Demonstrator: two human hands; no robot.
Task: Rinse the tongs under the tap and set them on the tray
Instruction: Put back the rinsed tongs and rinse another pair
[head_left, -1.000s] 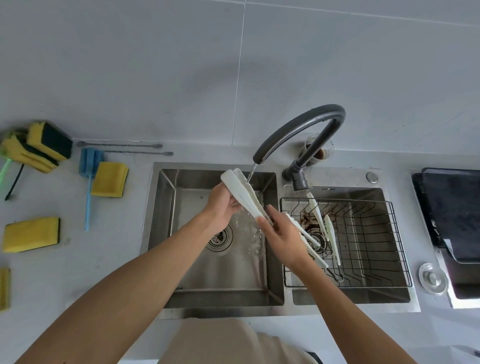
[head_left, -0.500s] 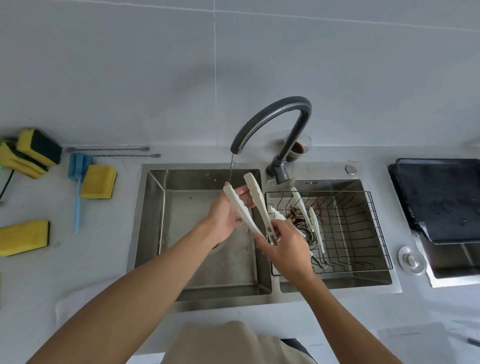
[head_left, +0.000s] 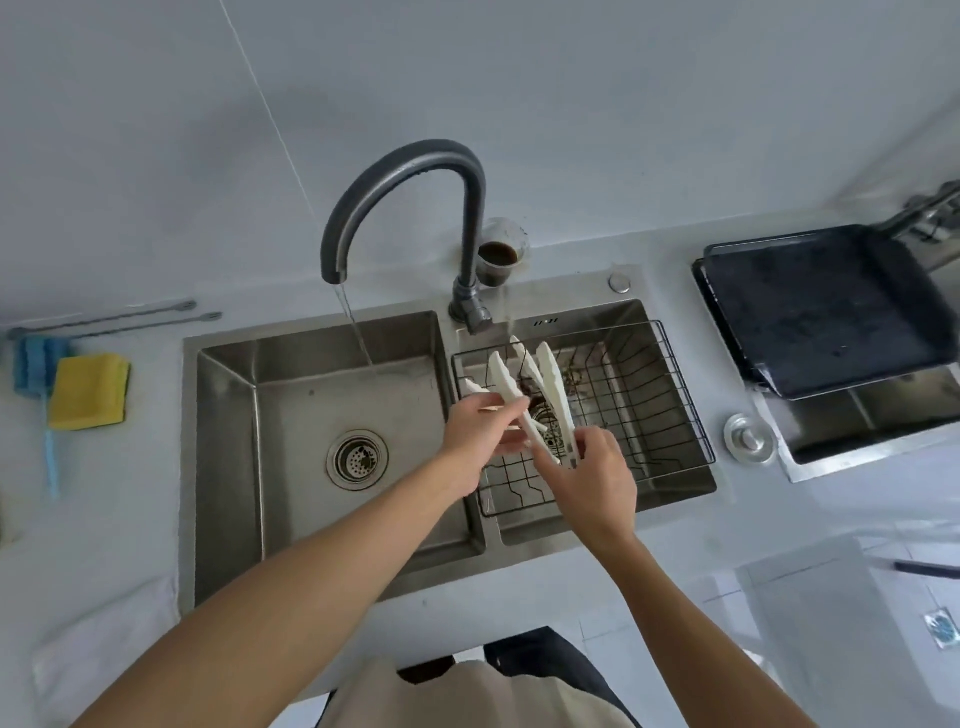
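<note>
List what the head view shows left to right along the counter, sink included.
Blue brush → yellow sponge → left basin drain → left hand → tongs → right hand → wire basket → sink plug → black tray.
</note>
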